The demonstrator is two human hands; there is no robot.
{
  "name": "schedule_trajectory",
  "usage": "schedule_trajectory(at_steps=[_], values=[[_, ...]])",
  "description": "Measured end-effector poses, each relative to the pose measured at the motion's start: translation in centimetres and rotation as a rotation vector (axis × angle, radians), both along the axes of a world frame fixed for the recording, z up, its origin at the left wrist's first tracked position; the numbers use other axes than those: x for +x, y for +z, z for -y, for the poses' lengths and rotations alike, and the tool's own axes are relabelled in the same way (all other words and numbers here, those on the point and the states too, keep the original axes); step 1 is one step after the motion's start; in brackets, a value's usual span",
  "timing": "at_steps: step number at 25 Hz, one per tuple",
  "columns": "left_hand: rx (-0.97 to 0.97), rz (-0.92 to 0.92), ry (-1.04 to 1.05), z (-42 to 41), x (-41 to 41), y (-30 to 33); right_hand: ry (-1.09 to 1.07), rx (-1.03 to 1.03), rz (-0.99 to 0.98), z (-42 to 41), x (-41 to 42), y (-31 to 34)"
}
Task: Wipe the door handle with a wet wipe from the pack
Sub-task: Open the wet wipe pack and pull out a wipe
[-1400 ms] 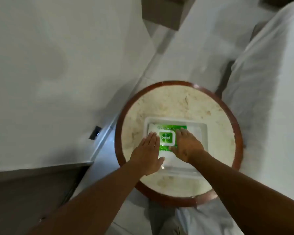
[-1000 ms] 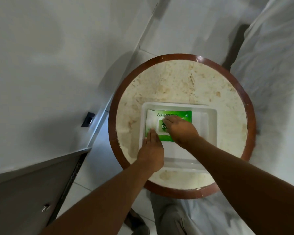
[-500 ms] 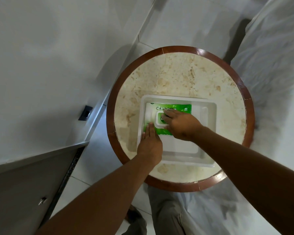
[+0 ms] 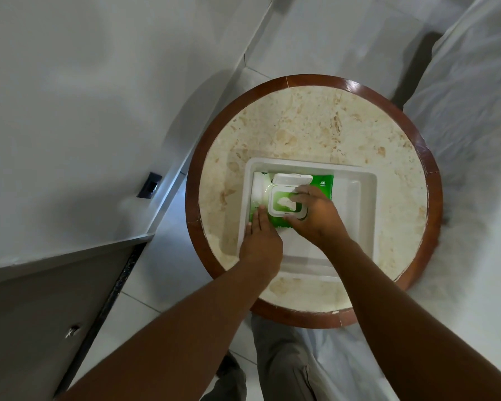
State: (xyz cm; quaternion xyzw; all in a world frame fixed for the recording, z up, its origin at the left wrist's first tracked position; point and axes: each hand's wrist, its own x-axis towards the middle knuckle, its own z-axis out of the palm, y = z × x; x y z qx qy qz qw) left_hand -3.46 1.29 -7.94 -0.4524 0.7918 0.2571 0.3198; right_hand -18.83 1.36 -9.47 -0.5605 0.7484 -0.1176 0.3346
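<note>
I look straight down at a round tabletop (image 4: pixel 315 125) of cream marbled stone with a glossy brown wooden rim. A shallow white rectangular plastic tray (image 4: pixel 359 209) sits on it, toward my side of the circle. Inside the tray, pushed into its far left corner, lies the green soft pack of wet wipes (image 4: pixel 324 185), its number forty printed at the far right corner. The pack's white hinged plastic lid (image 4: pixel 292 178) is flipped open and stands back toward the far edge, and through the oval opening below it a crumpled white wet wipe (image 4: pixel 284 201) shows.

My left hand (image 4: pixel 262 241) lies flat on the near left corner of the pack, its fingers (image 4: pixel 259 218) straight, close together and pressing down, gripping nothing. My right hand (image 4: pixel 315 215) reaches over the pack from the right. Its fingers (image 4: pixel 300 195) are spread over the opening's white frame, the fingertips touching the wipe at the right end of the opening, the thumb resting along the frame's near edge. I cannot tell whether they have actually pinched the wipe.

To my left rises a plain white wall (image 4: pixel 84 111) with a small dark wall socket (image 4: pixel 149 185) low down, and a grey cabinet front (image 4: pixel 41 314) stands nearer. White bedding (image 4: pixel 475 111) lies beside the table on my right. Pale floor tiles (image 4: pixel 162 270) run below.
</note>
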Motion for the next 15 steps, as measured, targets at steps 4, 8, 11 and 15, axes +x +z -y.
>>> schedule_trajectory(at_steps=[4,8,11,15], values=[[-0.006,-0.010,0.003,0.1,0.0,-0.2,-0.038,0.005,-0.020,1.3,0.1,-0.2],[-0.015,-0.024,0.047,0.0,-0.3,-0.5,-0.161,-0.002,0.009,1.9,0.2,0.5],[-0.041,-0.027,0.071,-0.1,-0.6,-1.1,-0.494,-0.033,0.249,1.6,-0.1,1.3],[-0.047,-0.029,0.092,-0.5,-0.7,-1.2,-0.801,0.007,0.483,2.0,-0.3,2.3]])
